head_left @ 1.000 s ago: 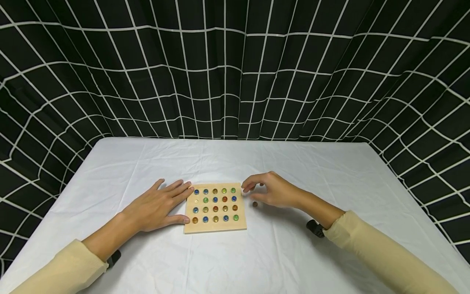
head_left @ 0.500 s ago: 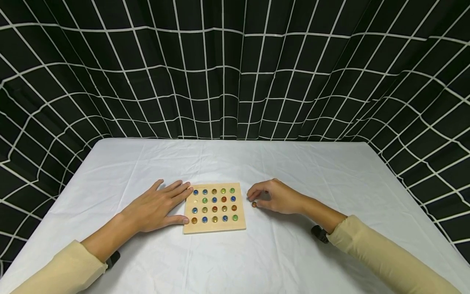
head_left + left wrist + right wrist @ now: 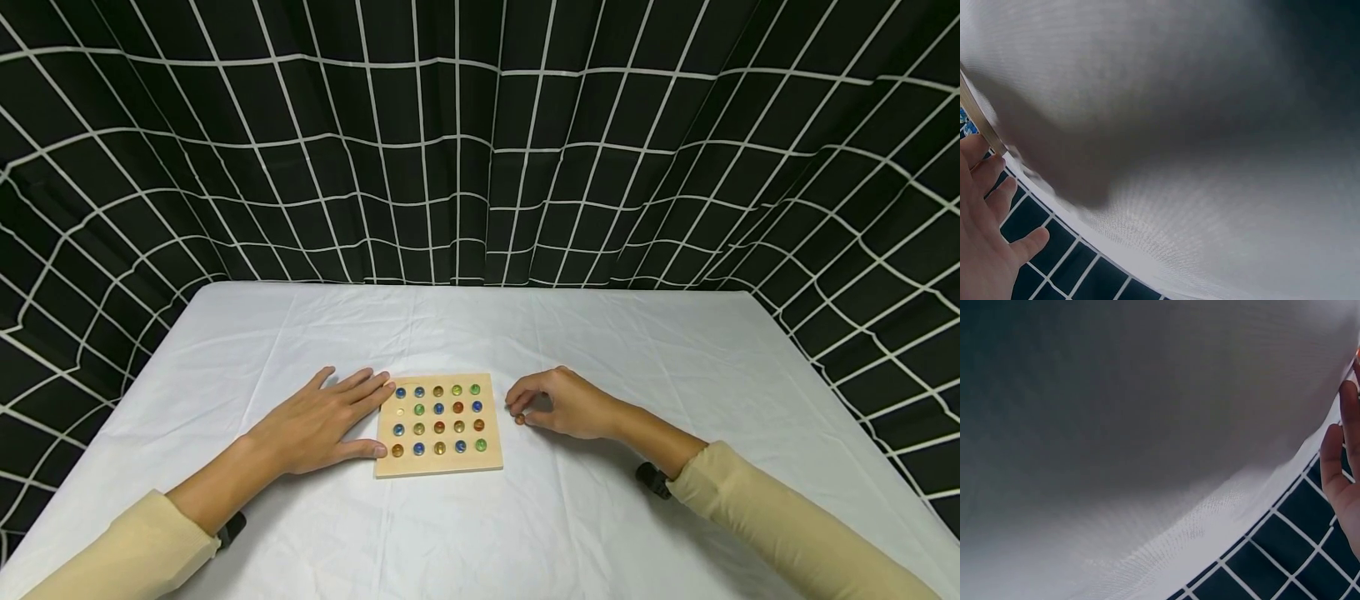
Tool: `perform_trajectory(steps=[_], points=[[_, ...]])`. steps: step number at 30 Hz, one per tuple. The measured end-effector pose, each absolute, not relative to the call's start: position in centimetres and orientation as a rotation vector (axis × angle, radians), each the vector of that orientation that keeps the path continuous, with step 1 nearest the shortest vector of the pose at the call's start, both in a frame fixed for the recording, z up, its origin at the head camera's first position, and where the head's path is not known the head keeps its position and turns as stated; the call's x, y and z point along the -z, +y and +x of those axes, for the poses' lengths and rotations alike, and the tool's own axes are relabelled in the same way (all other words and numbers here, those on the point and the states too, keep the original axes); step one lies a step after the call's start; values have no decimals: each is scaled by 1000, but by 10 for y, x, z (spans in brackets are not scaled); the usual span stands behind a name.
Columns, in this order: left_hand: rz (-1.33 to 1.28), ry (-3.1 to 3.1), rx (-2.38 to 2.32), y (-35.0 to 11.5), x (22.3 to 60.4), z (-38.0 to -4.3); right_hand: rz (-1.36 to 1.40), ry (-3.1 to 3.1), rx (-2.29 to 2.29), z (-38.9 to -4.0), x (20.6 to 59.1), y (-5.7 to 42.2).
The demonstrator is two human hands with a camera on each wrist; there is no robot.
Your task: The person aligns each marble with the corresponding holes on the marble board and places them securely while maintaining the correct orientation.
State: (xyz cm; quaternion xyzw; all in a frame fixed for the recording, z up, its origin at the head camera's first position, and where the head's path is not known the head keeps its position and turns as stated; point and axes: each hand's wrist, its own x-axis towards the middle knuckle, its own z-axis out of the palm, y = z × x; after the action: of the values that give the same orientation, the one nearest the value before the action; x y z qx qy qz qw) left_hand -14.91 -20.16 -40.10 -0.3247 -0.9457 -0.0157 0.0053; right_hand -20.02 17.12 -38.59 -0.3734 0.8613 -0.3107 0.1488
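A light wooden board (image 3: 441,463) lies on the white cloth, set with rows of coloured glass marbles. In its second row from the back, the leftmost hollow (image 3: 401,412) holds no marble. My left hand (image 3: 318,421) rests flat with fingers spread, fingertips and thumb on the board's left edge. To the right of the board, my right hand (image 3: 566,404) pinches an amber marble (image 3: 520,419) between thumb and forefinger, low over the cloth. The left wrist view shows the left hand (image 3: 988,219) at the board's edge; the right hand (image 3: 1344,450) is partly cut off in the right wrist view.
White cloth (image 3: 600,517) with light creases covers the table. A black curtain with a white grid (image 3: 480,167) hangs behind and along both sides. Dark wrist devices sit under both forearms.
My right hand has drawn slightly down and right from the board's edge to the amber marble, and its thumb and forefinger have closed on it. The left hand has stayed in place.
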Motion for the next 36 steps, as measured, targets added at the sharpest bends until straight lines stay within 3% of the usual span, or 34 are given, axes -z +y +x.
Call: perform_trajectory(steps=[21,36], points=[[-1024,-2964,55,-202,401,-149,-1150,2529,882,-207,377,157],[-1021,-2958,36,-202,402,-149,-1234,2499,919,-209,370,115]])
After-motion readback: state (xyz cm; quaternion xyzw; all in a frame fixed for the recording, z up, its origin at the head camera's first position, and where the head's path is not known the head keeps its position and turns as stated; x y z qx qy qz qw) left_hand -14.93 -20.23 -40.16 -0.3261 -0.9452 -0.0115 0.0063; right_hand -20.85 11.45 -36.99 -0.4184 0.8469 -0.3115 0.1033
